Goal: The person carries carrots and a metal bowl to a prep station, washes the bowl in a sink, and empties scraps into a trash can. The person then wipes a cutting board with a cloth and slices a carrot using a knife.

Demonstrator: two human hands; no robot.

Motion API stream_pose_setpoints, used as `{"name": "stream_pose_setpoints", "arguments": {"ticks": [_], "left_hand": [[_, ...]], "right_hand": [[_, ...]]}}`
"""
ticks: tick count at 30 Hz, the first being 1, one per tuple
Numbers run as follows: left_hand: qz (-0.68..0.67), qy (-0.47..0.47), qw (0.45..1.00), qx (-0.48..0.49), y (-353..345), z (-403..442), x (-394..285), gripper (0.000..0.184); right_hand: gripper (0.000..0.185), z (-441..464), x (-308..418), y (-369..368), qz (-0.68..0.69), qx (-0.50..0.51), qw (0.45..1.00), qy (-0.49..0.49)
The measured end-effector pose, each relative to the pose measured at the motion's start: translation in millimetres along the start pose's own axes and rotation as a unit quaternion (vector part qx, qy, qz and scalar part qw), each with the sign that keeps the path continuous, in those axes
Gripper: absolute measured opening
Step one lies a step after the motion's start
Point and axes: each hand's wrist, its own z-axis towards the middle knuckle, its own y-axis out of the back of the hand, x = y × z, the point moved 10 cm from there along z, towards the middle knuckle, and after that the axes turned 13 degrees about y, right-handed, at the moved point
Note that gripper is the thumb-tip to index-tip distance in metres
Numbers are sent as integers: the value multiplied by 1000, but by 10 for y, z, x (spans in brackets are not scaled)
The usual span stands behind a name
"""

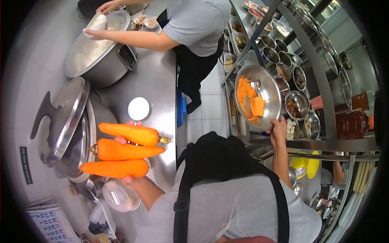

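Note:
Three peeled carrots (129, 150) lie side by side across my left hand (129, 179), whose fingertips show between and beside them; the palm is hidden underneath. Over on the right, my right hand (278, 128) grips the rim of a steel bowl (269, 91). Inside that bowl are shredded carrot (245, 92) and a thick cut piece of carrot (257, 106). The bowl is tilted towards the camera. A round white lid or dish (138, 108) rests on the steel counter (156, 87) just beyond the carrots.
A co-worker (198, 32) holds a white bowl (97, 25) over a large rice cooker (107, 73). Lidded pots (67, 117) stand at the left. Metal shelving (330, 81) with several steel containers is on the right, its post near my right arm.

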Motion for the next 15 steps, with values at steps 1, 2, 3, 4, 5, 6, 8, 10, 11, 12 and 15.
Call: {"name": "stream_pose_setpoints", "arguments": {"ticks": [1, 2, 3, 4, 5, 6, 8, 10, 11, 12, 15], "left_hand": [[-4, 3, 1000, -4, 70, -30, 37, 100], [-7, 2, 1000, -6, 124, -52, 70, 100], [-9, -4, 1000, -9, 109, -24, 58, 99], [-12, -10, 1000, -12, 86, 10, 41, 99], [-14, -16, 1000, -16, 62, 44, 23, 99], [-8, -8, 1000, -1, 29, 83, 11, 99], [6, -10, 1000, -3, 13, 126, 13, 100], [9, -14, 1000, -6, 9, 137, 12, 100], [11, -13, 1000, -10, -20, 160, 7, 99], [18, -43, 999, -10, -68, 180, -45, 98], [19, -32, 999, -18, -127, 270, -15, 96]], "right_hand": [[34, -28, -15, -24, -6, 0, 1000, -6], [33, -45, -20, -68, -8, 0, 1000, -8], [33, -24, -14, -120, -8, 0, 1000, -6], [33, -11, -49, -145, -12, 9, 1000, -7], [33, 21, -103, -168, -16, 18, 1000, -9], [33, 58, -154, -196, -22, 22, 999, -9], [34, 98, -232, -261, -39, 29, 999, -20], [35, 153, -244, -332, -24, 27, 999, -17], [36, 145, -240, -367, -18, 25, 999, -19], [36, 132, -219, -399, -14, 25, 999, -20], [36, 229, -151, -509, 3, 28, 999, -17]]}}
